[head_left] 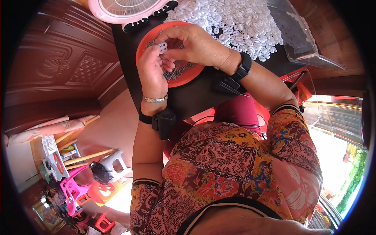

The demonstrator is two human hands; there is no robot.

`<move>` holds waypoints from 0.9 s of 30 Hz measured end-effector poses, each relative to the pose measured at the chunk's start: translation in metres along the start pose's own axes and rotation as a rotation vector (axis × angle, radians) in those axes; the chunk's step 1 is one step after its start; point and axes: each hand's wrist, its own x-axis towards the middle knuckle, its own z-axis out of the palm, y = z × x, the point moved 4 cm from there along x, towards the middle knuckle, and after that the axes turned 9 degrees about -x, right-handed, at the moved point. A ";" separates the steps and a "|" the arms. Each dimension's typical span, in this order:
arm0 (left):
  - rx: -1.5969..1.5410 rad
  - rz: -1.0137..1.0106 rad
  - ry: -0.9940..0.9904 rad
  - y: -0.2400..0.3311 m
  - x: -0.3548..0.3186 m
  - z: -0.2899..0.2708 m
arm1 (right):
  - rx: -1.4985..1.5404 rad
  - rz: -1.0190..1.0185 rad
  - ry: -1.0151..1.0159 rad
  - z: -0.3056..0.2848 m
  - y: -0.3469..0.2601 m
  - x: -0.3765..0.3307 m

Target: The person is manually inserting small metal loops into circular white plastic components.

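My left hand (150, 72) pinches a small white plastic piece (162, 47) between thumb and fingers, held over an orange-red round tray (184, 78) that holds several small dark metal parts. My right hand (194, 43) curls over the same white piece from the right, its fingertips touching it. Both wrists wear black strapped devices; the left also has a silver bracelet. A big heap of small white plastic pieces (239, 23) lies on the black table (192, 98) just beyond the right hand.
A pink and white round fan (129, 9) stands at the table's far left. A clear plastic container (301, 35) sits at the far right. A carved dark wooden door (66, 62) is on the left. Pink and red plastic stools (74, 192) stand on the floor below.
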 end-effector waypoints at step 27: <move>0.057 0.080 0.007 0.003 -0.006 0.005 | -0.231 -0.082 0.018 0.002 -0.011 -0.003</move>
